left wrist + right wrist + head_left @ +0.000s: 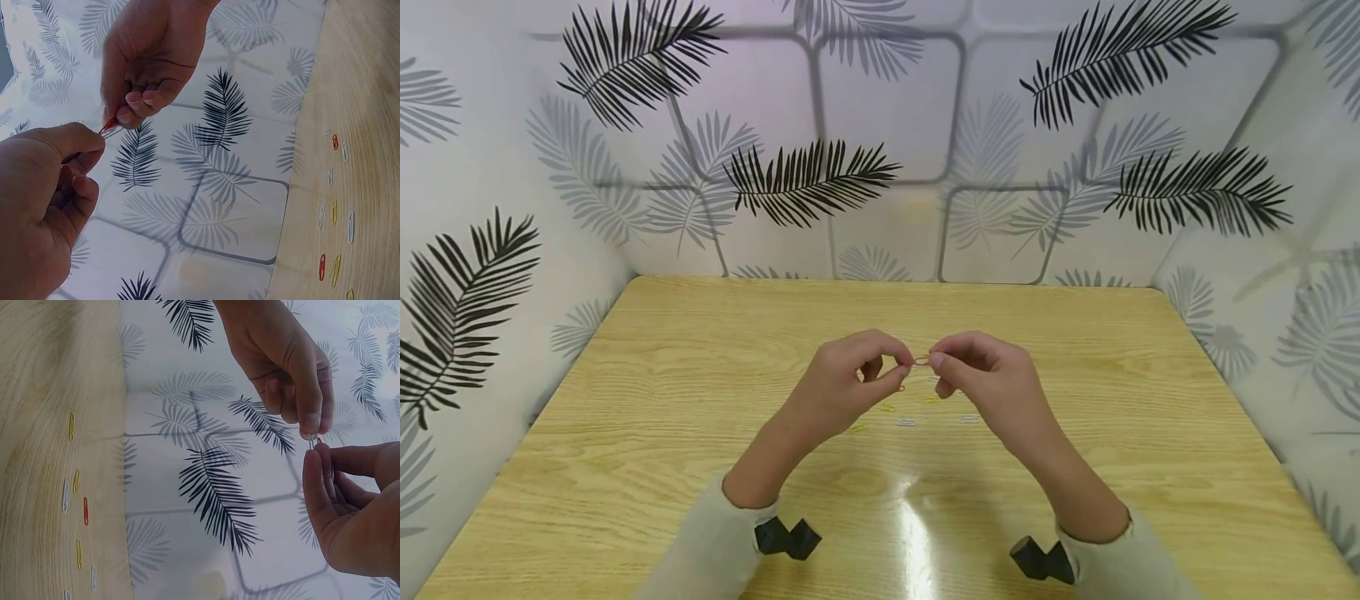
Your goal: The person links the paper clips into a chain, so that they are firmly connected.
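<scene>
In the head view, my left hand (842, 382) and right hand (988, 383) meet fingertip to fingertip above the table. Between thumb and finger, the left hand pinches a white paper clip (311, 444). My right hand pinches a red paper clip (109, 125), which overlaps the white one in both wrist views; whether the two are linked I cannot tell. Fingertips cover the ends of both clips. The remaining fingers of each hand are curled in. Below the hands lie loose clips, among them a white clip (906, 422) and a yellow clip (857, 428).
The wooden table (625, 433) runs back to a wall (880, 108) with a leaf pattern. Several clips lie scattered in loose rows, including a red clip (86, 511) and a yellow clip (72, 427). Black wrist pieces (787, 538) show at the sleeves.
</scene>
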`<act>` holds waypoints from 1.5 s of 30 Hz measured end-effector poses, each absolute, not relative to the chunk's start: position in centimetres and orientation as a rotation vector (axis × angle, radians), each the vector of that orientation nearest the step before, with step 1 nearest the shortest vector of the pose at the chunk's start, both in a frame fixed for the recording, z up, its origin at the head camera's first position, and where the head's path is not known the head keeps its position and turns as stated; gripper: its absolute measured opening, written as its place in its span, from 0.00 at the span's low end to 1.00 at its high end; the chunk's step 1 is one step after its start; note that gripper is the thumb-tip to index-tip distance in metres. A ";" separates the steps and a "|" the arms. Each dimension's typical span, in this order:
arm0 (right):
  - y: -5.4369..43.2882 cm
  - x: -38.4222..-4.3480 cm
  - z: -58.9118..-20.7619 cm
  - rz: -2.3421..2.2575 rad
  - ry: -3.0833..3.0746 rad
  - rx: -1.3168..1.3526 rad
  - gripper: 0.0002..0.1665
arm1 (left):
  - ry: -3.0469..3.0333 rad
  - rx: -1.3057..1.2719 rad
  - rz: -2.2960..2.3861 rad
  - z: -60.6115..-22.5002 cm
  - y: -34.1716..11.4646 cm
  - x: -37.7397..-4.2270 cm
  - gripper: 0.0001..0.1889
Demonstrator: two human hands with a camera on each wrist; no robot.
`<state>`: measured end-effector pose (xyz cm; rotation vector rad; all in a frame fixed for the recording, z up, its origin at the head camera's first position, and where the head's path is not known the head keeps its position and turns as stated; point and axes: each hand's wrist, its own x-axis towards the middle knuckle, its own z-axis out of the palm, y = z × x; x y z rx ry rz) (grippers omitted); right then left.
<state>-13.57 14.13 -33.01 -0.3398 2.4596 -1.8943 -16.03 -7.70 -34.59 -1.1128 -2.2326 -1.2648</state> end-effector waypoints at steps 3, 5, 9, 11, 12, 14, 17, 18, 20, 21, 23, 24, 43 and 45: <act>14.1 -13.5 -32.9 -1.895 2.455 -0.332 0.14 | -2.209 -1.127 -1.244 -34.6 -7.7 -16.1 0.04; 14.1 -13.5 -32.9 -1.888 2.462 -0.326 0.14 | -2.198 -1.133 -1.243 -34.6 -7.7 -16.0 0.04; 14.1 -13.4 -32.8 -1.872 2.492 -0.327 0.14 | -2.184 -1.134 -1.248 -34.6 -7.7 -16.0 0.05; 14.1 -13.4 -32.8 -1.868 2.508 -0.329 0.14 | -2.180 -1.127 -1.257 -34.7 -7.7 -16.0 0.05; 14.1 -13.4 -32.8 -1.869 2.513 -0.330 0.14 | -2.176 -1.121 -1.261 -34.7 -7.7 -16.1 0.04; 14.1 -13.4 -32.8 -1.871 2.521 -0.321 0.14 | -2.165 -1.110 -1.270 -34.7 -7.6 -16.1 0.04; 14.1 -13.4 -32.9 -1.889 2.520 -0.306 0.14 | -2.151 -1.097 -1.289 -34.7 -7.8 -16.1 0.04; 14.1 -13.4 -32.8 -1.898 2.517 -0.304 0.14 | -2.146 -1.093 -1.290 -34.6 -7.8 -16.1 0.04; 14.1 -13.4 -32.8 -1.919 2.509 -0.310 0.15 | -2.148 -1.082 -1.309 -34.6 -8.0 -16.2 0.05; 14.2 -13.4 -32.8 -1.932 2.505 -0.319 0.15 | -2.148 -1.077 -1.320 -34.7 -8.1 -16.2 0.05; 14.2 -13.4 -32.7 -1.951 2.498 -0.334 0.15 | -2.152 -1.065 -1.348 -34.7 -8.2 -16.3 0.05; 14.3 -13.3 -32.6 -1.959 2.492 -0.340 0.15 | -2.156 -1.058 -1.364 -34.7 -8.3 -16.3 0.05; 14.4 -13.2 -32.7 -1.827 2.564 -0.490 0.10 | -2.410 -0.946 -1.995 -36.3 -8.1 -17.4 0.12; 14.2 -13.2 -32.8 -1.812 2.571 -0.500 0.09 | -2.429 -0.952 -1.988 -36.3 -7.7 -17.2 0.12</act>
